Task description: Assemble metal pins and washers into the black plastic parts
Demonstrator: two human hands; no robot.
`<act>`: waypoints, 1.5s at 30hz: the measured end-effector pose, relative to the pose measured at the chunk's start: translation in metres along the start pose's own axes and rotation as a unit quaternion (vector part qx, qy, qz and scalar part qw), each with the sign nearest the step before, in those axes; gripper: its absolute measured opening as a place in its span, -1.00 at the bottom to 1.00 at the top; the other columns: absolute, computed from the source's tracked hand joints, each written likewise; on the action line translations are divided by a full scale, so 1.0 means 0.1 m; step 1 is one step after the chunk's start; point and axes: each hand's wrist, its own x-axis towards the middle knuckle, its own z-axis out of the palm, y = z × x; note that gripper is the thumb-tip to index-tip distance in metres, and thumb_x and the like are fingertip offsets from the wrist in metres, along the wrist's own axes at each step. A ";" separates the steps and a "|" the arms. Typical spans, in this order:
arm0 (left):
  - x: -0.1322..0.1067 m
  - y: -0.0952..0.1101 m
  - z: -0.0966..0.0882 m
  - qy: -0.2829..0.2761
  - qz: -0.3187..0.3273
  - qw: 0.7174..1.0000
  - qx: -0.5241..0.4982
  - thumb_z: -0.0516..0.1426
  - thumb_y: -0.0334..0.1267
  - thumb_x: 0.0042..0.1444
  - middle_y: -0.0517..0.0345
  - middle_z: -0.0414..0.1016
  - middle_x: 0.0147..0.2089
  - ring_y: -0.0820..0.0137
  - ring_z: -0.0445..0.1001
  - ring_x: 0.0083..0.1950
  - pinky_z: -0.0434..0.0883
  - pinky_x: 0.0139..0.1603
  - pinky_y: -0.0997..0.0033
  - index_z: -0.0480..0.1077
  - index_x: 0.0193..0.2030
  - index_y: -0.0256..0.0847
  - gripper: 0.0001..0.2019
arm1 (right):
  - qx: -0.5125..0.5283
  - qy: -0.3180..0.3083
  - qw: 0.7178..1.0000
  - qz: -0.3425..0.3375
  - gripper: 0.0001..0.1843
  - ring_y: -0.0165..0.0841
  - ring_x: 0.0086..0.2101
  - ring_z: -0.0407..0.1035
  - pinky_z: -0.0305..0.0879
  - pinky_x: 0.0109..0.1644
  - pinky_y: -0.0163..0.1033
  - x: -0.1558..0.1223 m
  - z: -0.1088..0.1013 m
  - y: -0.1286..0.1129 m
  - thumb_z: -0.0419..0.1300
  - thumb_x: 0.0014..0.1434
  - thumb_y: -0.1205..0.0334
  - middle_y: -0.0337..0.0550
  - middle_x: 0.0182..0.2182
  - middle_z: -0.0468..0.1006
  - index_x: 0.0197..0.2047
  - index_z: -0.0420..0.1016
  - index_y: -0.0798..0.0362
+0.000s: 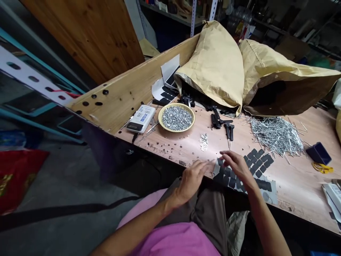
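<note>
My left hand [190, 181] is at the table's front edge, fingertips pinched together and blurred; whatever they hold is too small to make out. Just to its right, my right hand [237, 165] reaches over a backing sheet [272, 195] of black rounded pads [232, 182]. Its fingers are stretched and a little apart, close to the left fingertips, and no object shows between them. More black pads [257, 163] lie beyond the right wrist. Ahead of the hands are a small pile of washers [204, 141] and black plastic pieces with metal rods [229, 131].
A yellow bowl [160, 119] of small metal parts stands beside a white scale-like device [141, 118]. Two large paper sacks [213, 60] lie at the back. To the right are a heap of metal rods [277, 137] and a dark blue box [319, 153]. A wooden board [149, 71] borders the left side.
</note>
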 end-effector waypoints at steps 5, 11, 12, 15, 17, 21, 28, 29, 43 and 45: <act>0.04 -0.26 -0.15 -0.002 -0.249 0.953 -0.173 -0.01 -0.21 0.20 0.24 0.36 -0.55 0.47 0.41 -0.45 0.38 -0.38 0.49 0.44 -0.08 -0.24 -0.72 | -0.235 0.130 0.963 -0.005 -0.75 -0.34 -0.27 0.43 0.24 -0.28 -0.32 0.60 0.40 0.10 0.05 0.22 0.20 -0.11 -0.22 0.53 -0.20 0.55 0.02; 0.17 -0.30 -0.22 0.009 -0.383 0.858 -0.341 0.13 -0.05 0.02 0.31 0.33 -0.54 0.62 0.19 -0.66 0.20 -0.61 0.58 0.38 -0.30 -0.27 -0.71 | -0.355 0.096 0.930 0.023 -0.75 -0.37 -0.24 0.42 0.05 -0.42 -0.33 0.65 0.49 0.00 0.04 0.27 0.14 -0.22 -0.12 0.50 -0.09 0.52 -0.13; 0.20 -0.30 -0.23 0.012 -0.391 0.847 -0.360 0.16 -0.05 -0.02 0.29 0.36 -0.53 0.60 0.24 -0.63 0.24 -0.58 0.58 0.37 -0.33 -0.28 -0.70 | -0.366 0.090 0.926 0.020 -0.74 -0.37 -0.24 0.41 0.03 -0.43 -0.33 0.65 0.49 -0.02 0.03 0.28 0.14 -0.22 -0.11 0.49 -0.08 0.51 -0.14; 0.25 -0.30 -0.24 0.025 -0.396 0.833 -0.385 0.22 -0.05 -0.10 0.24 0.41 -0.55 0.54 0.38 -0.52 0.35 -0.43 0.55 0.37 -0.37 -0.29 -0.69 | -0.389 0.081 0.918 0.006 -0.74 -0.36 -0.27 0.41 -0.02 -0.45 -0.32 0.66 0.50 -0.05 0.01 0.28 0.14 -0.20 -0.15 0.50 -0.10 0.51 -0.13; 0.27 -0.30 -0.24 0.022 -0.397 0.829 -0.393 0.24 -0.05 -0.13 0.22 0.45 -0.53 0.54 0.40 -0.53 0.35 -0.44 0.55 0.36 -0.39 -0.29 -0.67 | -0.390 0.079 0.918 -0.005 -0.76 -0.36 -0.30 0.40 -0.02 -0.46 -0.32 0.69 0.51 -0.05 0.02 0.27 0.17 -0.19 -0.19 0.51 -0.16 0.52 -0.10; 0.29 -0.27 -0.24 -0.006 -0.414 0.805 -0.424 0.27 -0.04 -0.16 0.30 0.37 -0.59 0.64 0.20 -0.72 0.14 -0.68 0.59 0.37 -0.37 -0.30 -0.64 | -0.309 0.107 0.944 -0.046 -0.84 -0.36 -0.34 0.38 0.08 -0.43 -0.32 0.75 0.52 0.00 0.08 0.17 0.26 -0.17 -0.25 0.51 -0.30 0.50 -0.02; 0.34 -0.06 -0.25 -0.071 -0.449 0.760 -0.464 0.24 -0.09 -0.07 0.43 0.17 -0.64 0.73 -0.08 -0.73 -0.19 -0.71 0.62 0.37 0.09 -0.31 -0.43 | 0.102 0.207 0.969 -0.084 -0.84 -0.36 -0.42 0.41 0.34 -0.29 -0.23 0.45 0.54 0.02 0.20 0.03 0.12 -0.20 -0.43 0.54 -0.36 0.43 0.03; 0.34 -0.03 -0.24 -0.080 -0.442 0.764 -0.464 0.23 -0.09 -0.06 0.43 0.16 -0.64 0.73 -0.08 -0.73 -0.19 -0.70 0.62 0.37 0.09 -0.32 -0.43 | 0.141 0.213 0.964 -0.075 -0.81 -0.35 -0.40 0.43 0.36 -0.27 -0.22 0.37 0.55 0.00 0.22 0.02 0.10 -0.19 -0.42 0.55 -0.34 0.44 0.03; 0.23 0.24 -0.02 -0.153 -0.365 0.804 -0.444 0.21 -0.03 -0.04 0.39 0.16 -0.62 0.72 -0.08 -0.71 -0.18 -0.70 0.61 0.40 0.09 -0.36 -0.42 | 0.202 0.296 0.928 -0.106 -0.80 -0.33 -0.32 0.53 0.46 -0.27 -0.25 -0.22 0.54 0.06 0.24 0.08 0.18 -0.17 -0.36 0.61 -0.23 0.33 -0.01; 0.22 0.26 0.00 -0.156 -0.366 0.808 -0.435 0.22 -0.04 -0.04 0.39 0.16 -0.62 0.72 -0.08 -0.71 -0.17 -0.70 0.61 0.41 0.08 -0.37 -0.42 | 0.143 0.314 0.928 -0.138 -0.85 -0.34 -0.30 0.53 0.47 -0.26 -0.25 -0.27 0.54 0.09 0.20 0.12 0.22 -0.17 -0.33 0.61 -0.22 0.35 -0.01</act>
